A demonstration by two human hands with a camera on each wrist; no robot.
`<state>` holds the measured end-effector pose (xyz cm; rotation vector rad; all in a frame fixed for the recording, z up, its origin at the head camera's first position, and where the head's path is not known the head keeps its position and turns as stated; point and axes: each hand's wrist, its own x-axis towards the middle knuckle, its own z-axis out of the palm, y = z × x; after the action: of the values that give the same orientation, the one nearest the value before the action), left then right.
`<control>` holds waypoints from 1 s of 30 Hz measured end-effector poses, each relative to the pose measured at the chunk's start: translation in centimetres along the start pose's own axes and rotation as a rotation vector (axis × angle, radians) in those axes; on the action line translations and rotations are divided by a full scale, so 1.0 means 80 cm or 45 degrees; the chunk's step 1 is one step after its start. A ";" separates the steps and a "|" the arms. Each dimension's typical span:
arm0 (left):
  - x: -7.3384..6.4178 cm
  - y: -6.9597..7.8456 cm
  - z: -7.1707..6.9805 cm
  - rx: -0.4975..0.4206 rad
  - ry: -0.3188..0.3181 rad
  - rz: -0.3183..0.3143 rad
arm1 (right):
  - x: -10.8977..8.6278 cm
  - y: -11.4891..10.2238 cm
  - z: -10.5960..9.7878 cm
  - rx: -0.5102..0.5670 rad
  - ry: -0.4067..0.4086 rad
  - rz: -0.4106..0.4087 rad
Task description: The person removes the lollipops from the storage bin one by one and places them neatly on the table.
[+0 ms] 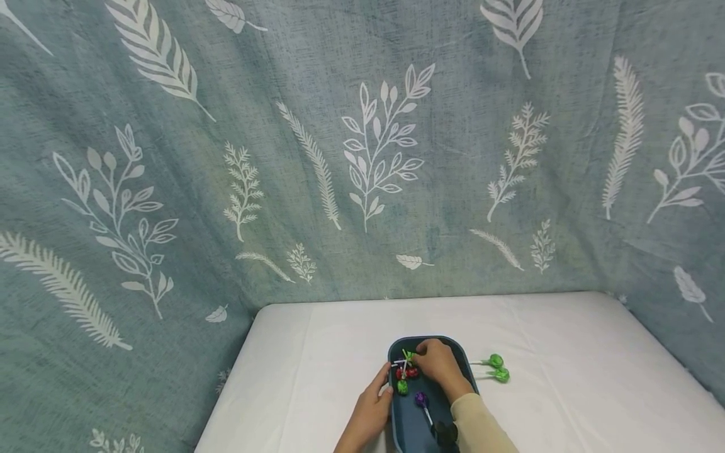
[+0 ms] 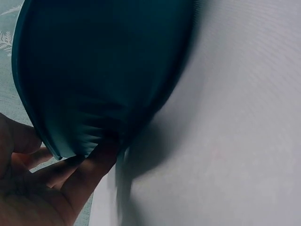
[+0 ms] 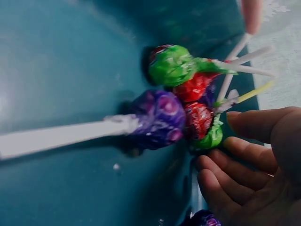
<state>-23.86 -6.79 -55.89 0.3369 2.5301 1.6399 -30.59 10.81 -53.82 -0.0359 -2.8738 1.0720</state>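
My left hand [image 1: 370, 408] grips the left edge of a dark blue tray [image 1: 404, 428]; in the left wrist view its fingers [image 2: 96, 172] press the outer wall near the rim. Inside, red and green wrapped lollipops bunch together with their sticks crossing. My right hand [image 1: 437, 365] reaches over the tray, its fingertips right at a green lollipop [image 3: 214, 136] in that bunch, thumb and forefinger apart. Against the bunch, red lollipops [image 3: 198, 117] and another green lollipop [image 3: 171, 66] show. A purple lollipop [image 1: 421, 399] lies nearer me, stick toward me.
Two green lollipops [image 1: 500, 375] lie on the white-covered table [image 1: 317, 365] just right of the tray. Another purple wrapper [image 3: 204, 219] shows at the bottom of the right wrist view. A leaf-patterned curtain [image 1: 362, 251] stands behind the table and along its sides.
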 end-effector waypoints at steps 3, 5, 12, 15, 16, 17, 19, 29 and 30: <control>0.001 0.000 0.001 0.010 -0.001 0.002 | -0.001 -0.001 0.001 -0.012 0.006 -0.025; 0.001 -0.001 0.001 0.018 0.003 0.012 | -0.001 -0.001 0.004 -0.010 0.015 -0.035; -0.001 -0.002 -0.001 0.033 0.017 0.033 | 0.000 0.001 0.013 -0.016 0.029 -0.023; -0.001 -0.002 -0.001 0.033 0.019 0.039 | 0.000 0.000 0.013 -0.006 0.016 -0.010; -0.001 -0.002 -0.001 0.036 0.022 0.044 | 0.001 0.000 0.013 -0.004 0.013 -0.008; -0.001 -0.002 -0.001 0.034 0.025 0.051 | 0.001 0.000 0.013 -0.001 0.009 -0.004; 0.000 -0.002 -0.001 0.034 0.028 0.064 | 0.001 0.000 0.013 -0.003 0.000 -0.013; -0.001 -0.002 -0.002 0.023 0.003 0.038 | 0.002 0.008 0.010 0.062 -0.090 -0.056; -0.001 -0.002 -0.001 0.020 0.005 0.045 | 0.001 0.008 0.010 0.075 -0.101 -0.063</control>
<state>-23.82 -6.98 -56.03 0.3820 2.5552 1.6355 -30.75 10.82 -54.83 0.0828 -2.8935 1.1739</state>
